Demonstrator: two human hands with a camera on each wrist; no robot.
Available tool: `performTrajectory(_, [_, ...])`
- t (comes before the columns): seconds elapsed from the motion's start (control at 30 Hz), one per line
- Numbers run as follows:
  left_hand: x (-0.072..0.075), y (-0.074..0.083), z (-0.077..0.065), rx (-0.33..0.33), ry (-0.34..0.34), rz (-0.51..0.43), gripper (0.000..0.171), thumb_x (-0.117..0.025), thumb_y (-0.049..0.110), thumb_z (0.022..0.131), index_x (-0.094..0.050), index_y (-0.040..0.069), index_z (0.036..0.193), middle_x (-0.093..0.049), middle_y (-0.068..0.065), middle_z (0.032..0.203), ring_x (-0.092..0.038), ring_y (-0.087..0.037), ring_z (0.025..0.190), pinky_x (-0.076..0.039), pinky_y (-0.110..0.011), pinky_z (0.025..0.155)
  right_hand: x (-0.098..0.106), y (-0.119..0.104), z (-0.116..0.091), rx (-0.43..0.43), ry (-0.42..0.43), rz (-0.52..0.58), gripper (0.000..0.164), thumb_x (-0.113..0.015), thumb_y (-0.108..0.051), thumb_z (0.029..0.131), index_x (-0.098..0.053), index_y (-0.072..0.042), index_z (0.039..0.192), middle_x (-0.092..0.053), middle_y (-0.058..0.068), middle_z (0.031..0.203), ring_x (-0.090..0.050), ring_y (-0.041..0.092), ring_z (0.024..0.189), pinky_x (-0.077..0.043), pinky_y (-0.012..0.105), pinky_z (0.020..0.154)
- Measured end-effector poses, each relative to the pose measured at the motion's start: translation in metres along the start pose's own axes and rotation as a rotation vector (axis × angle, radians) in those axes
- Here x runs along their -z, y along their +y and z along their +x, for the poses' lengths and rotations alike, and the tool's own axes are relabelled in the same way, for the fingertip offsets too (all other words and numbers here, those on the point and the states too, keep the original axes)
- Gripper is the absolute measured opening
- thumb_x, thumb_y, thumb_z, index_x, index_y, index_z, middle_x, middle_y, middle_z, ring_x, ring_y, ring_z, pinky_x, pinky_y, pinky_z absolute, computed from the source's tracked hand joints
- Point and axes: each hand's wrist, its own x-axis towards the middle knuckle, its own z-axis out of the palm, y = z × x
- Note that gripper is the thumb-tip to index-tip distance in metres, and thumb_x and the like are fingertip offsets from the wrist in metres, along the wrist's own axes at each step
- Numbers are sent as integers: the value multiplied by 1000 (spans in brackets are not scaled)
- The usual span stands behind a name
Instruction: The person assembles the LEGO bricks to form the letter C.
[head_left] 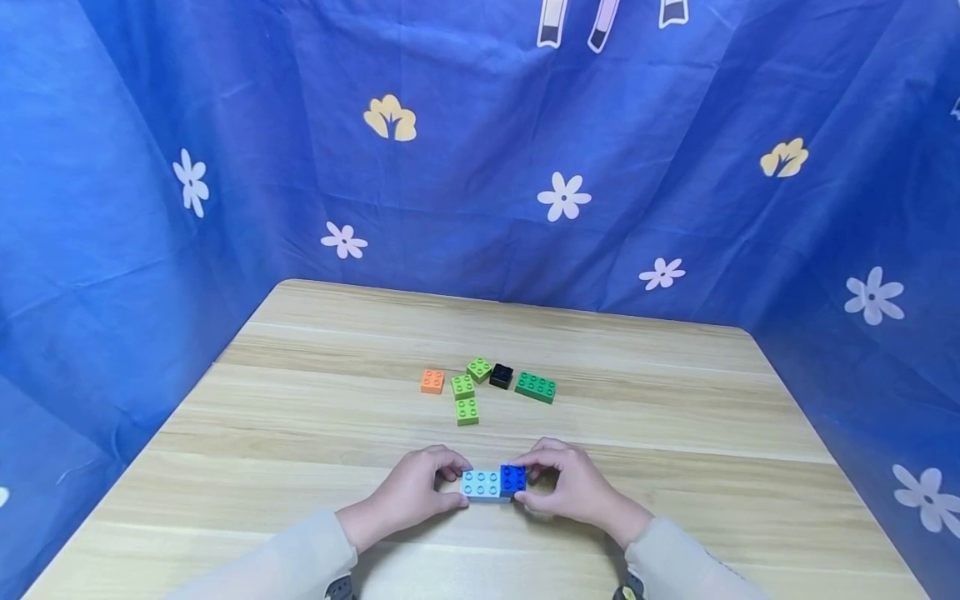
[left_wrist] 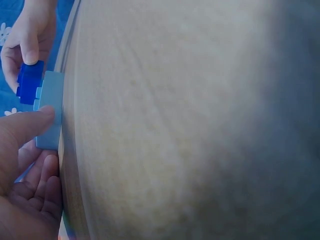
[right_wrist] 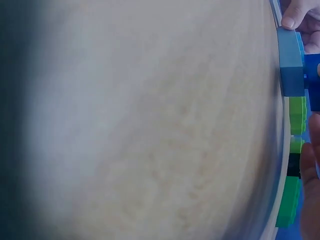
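Observation:
Near the front of the table, my left hand (head_left: 420, 492) pinches a light blue brick (head_left: 481, 483) at its left end, between thumb and fingers. The brick rests on the tabletop with its studs up. From the other side, my right hand (head_left: 566, 485) pinches a smaller dark blue brick (head_left: 513, 479) by its edges. That dark blue brick (left_wrist: 31, 82) sits over the right end of the light blue brick (left_wrist: 51, 110), slightly tilted in the left wrist view. Whether the two are pressed fully together I cannot tell.
Farther back on the wooden table (head_left: 337, 333) lie an orange brick (head_left: 432, 381), light green bricks (head_left: 467, 411), a black brick (head_left: 501, 376) and a longer green brick (head_left: 536, 387). A blue patterned cloth (head_left: 465, 167) hangs behind the table and at both sides.

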Motion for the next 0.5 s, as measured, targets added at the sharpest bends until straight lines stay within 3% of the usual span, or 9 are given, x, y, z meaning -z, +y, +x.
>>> performTrajectory(0.5, [2, -1, 0, -12, -11, -11, 34, -83, 13, 69, -68, 6, 99, -61, 7, 88, -57, -12, 79, -50, -27, 74, -2, -3, 2, -45, -9, -28, 36, -84, -16, 68, -72, -13, 102, -59, -14, 83, -58, 6, 73, -51, 22, 66])
